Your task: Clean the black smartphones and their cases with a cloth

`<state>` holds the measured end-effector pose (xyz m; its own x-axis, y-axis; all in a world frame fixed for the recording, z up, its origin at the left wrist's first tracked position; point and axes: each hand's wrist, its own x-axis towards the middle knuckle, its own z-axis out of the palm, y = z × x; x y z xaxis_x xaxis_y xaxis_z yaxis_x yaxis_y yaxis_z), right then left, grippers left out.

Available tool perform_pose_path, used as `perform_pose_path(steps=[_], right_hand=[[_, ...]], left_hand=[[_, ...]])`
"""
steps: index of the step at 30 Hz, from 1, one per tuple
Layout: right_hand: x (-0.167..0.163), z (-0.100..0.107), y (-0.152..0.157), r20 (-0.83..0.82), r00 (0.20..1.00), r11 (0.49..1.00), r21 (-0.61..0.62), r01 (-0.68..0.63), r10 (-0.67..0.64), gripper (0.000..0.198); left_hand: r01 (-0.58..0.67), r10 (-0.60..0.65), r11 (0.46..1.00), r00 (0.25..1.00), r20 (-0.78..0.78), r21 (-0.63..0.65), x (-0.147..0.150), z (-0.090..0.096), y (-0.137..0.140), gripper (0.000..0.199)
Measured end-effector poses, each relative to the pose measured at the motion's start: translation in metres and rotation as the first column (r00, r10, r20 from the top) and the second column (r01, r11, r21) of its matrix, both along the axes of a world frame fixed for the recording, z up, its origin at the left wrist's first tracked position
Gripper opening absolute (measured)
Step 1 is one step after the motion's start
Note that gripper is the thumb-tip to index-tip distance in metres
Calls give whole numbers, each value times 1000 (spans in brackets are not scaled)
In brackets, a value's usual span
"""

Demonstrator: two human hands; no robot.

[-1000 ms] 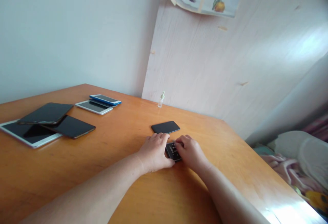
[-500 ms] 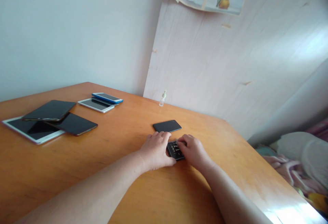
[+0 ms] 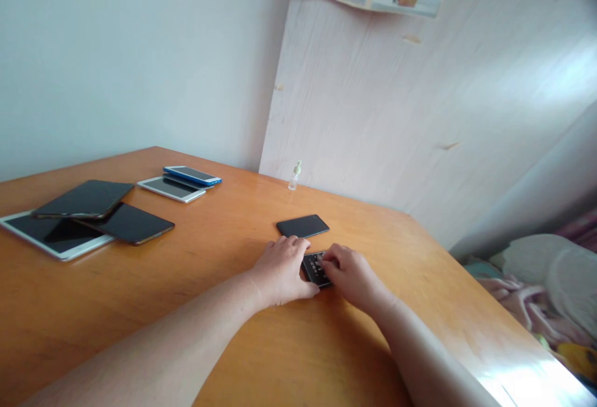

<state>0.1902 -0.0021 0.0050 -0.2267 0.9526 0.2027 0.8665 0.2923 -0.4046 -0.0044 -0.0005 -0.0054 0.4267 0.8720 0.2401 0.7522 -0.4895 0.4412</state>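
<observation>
A small black phone [image 3: 313, 269] with white markings on its face lies flat on the wooden table in front of me. My left hand [image 3: 282, 273] grips its left side, thumb at the near edge and fingers at the far edge. Curled over the right part of the phone is my right hand [image 3: 353, 275], its thumb and fingertips pressed together on the face. A small whitish bit shows at those fingertips, too small to name. Just beyond my left fingers rests a second black phone [image 3: 303, 226], lying flat.
At the left, two dark tablets [image 3: 86, 198] overlap a white-framed tablet [image 3: 60, 236]. Behind them a blue-edged phone [image 3: 192, 175] leans on a white device [image 3: 171, 188]. A small pump bottle [image 3: 295, 177] stands near the wall. Bedding [image 3: 527, 301] lies beyond the table's right edge.
My right fingertips have shifted slightly over the phone's face, covering more of its markings. My left hand keeps its hold. The whole view has moved a little.
</observation>
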Motion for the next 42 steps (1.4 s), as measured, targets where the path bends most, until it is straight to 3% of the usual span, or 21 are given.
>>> perform_pose_path(steps=[2, 4, 8, 10, 12, 14, 17, 19, 21, 23, 25, 27, 31, 33, 36, 38, 40, 42], right_hand=[[-15, 2, -10, -11, 987, 987, -9, -160, 160, 11], [-11, 5, -10, 19, 986, 986, -26, -166, 167, 11], [36, 10, 10, 171, 971, 983, -40, 177, -168, 9], [48, 14, 14, 223, 943, 964, -41, 264, -249, 9], [41, 17, 7, 205, 960, 974, -76, 211, -192, 8], [20, 20, -7, 117, 992, 989, -140, 51, -34, 7], [0, 23, -21, 21, 992, 965, -233, -118, 126, 7], [8, 23, -17, 62, 994, 969, -238, -70, 87, 6], [29, 24, -5, 173, 984, 979, -187, 84, -52, 6], [49, 24, 6, 282, 940, 962, -139, 237, -190, 6], [56, 24, 10, 333, 909, 946, -115, 303, -251, 7], [47, 24, 5, 300, 935, 961, -139, 240, -191, 6], [24, 23, -8, 144, 989, 972, -233, -6, 41, 6], [30, 23, -5, 171, 985, 974, -220, 49, -11, 6], [53, 23, 9, 280, 935, 956, -133, 263, -218, 7], [61, 22, 14, 307, 909, 941, -96, 324, -282, 7], [53, 20, 10, 275, 932, 956, -103, 274, -237, 8], [31, 18, -2, 191, 976, 983, -129, 127, -101, 8]], left_hand=[[9, -9, 1000, 1000, 0, 21, 0, -1, 1, 61], [12, -12, 1000, 1000, 1, 25, -1, -1, 1, 60], [11, -11, 1000, 1000, 2, 0, 0, 0, 0, 62], [13, -13, 1000, 1000, 1, 0, 0, 1, 0, 62], [10, -10, 1000, 1000, -1, 4, 0, 1, 0, 60], [8, -8, 1000, 1000, 0, 5, 0, 2, 0, 58], [23, -23, 1000, 1000, -3, 8, -1, 3, 0, 55], [33, -33, 999, 999, -10, 9, -2, 3, 0, 55], [36, -36, 999, 999, -17, 13, -2, 3, 0, 55], [41, -41, 999, 999, -16, 23, -2, 3, -1, 55], [40, -39, 999, 999, -13, 26, -2, 3, -1, 56], [41, -40, 999, 999, -15, 19, -3, 3, -1, 57], [52, -52, 999, 999, -15, 13, -3, 3, 0, 56], [47, -47, 999, 999, -12, 18, -3, 3, 0, 57], [45, -44, 999, 999, -11, 30, -3, 1, 0, 57], [43, -43, 998, 999, -6, 39, -2, 0, 0, 58], [38, -38, 998, 999, 2, 45, -2, -1, 1, 60], [37, -37, 998, 999, 5, 44, -2, -2, 1, 62]])
